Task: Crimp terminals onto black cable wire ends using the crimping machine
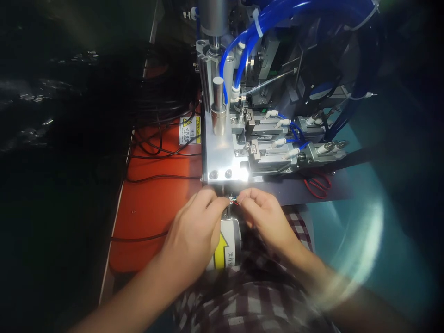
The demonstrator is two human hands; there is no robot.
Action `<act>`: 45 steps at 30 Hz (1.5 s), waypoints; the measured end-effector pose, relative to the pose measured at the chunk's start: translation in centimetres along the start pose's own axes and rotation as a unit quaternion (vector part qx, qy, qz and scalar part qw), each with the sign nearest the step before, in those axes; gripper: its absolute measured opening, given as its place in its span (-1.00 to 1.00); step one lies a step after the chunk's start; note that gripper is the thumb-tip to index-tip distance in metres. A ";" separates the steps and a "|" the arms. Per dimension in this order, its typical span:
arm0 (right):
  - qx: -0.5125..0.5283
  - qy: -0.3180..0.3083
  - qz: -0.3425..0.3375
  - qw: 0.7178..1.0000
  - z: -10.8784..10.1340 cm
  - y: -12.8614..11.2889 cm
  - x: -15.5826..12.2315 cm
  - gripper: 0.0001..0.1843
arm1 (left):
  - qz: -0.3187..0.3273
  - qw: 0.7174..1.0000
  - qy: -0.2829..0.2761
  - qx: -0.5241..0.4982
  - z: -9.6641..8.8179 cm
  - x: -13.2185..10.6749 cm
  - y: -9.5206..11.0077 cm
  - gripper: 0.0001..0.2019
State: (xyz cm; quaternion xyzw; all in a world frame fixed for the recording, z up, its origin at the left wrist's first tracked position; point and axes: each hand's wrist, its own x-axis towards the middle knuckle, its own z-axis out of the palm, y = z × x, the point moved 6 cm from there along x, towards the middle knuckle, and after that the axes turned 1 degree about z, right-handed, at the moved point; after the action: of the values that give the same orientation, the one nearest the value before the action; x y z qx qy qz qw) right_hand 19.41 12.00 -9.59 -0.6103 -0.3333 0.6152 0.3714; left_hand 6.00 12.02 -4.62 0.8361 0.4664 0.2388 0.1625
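In the head view, my left hand (196, 224) and my right hand (265, 215) meet at the front end of a metal machine fixture (224, 155). Thin coloured wires (235, 201), red and bluish-green, span the small gap between my fingertips. My right thumb and index finger pinch these wires. A small pale, shiny piece shows at my left fingertips, which are closed; what exactly they hold is hidden. Below the hands lies a white label plate (232, 240) with a yellow arrow, partly covered by my left hand.
An orange work surface (149, 203) lies to the left, crossed by black cables (163, 176). A warning label (190, 131) sits beside the fixture. Blue air tubes (277, 18) arch over pneumatic cylinders (274, 159). Red-handled pliers or scissors (318, 186) lie at right.
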 end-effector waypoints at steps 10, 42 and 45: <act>0.006 -0.008 0.003 1.000 0.1 0.0 -0.1 -0.88 | 0.001 1.000 0.003 -0.004 0.0 0.0 0.0 -0.72; -0.101 -0.009 -0.034 0.994 -0.9 -0.1 -0.2 -0.83 | 0.017 1.000 0.015 0.000 -0.2 0.0 0.2 -0.72; -0.096 0.021 -0.064 0.993 -0.8 -0.4 -0.2 -0.81 | 0.013 1.000 0.014 0.003 -0.2 0.0 0.2 -0.72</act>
State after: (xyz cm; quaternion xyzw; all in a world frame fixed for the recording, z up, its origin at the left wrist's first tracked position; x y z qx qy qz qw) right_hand 20.19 11.99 -9.12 -0.6336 -0.4208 0.5423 0.3568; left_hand 6.07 11.93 -4.37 0.8393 0.4583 0.2507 0.1504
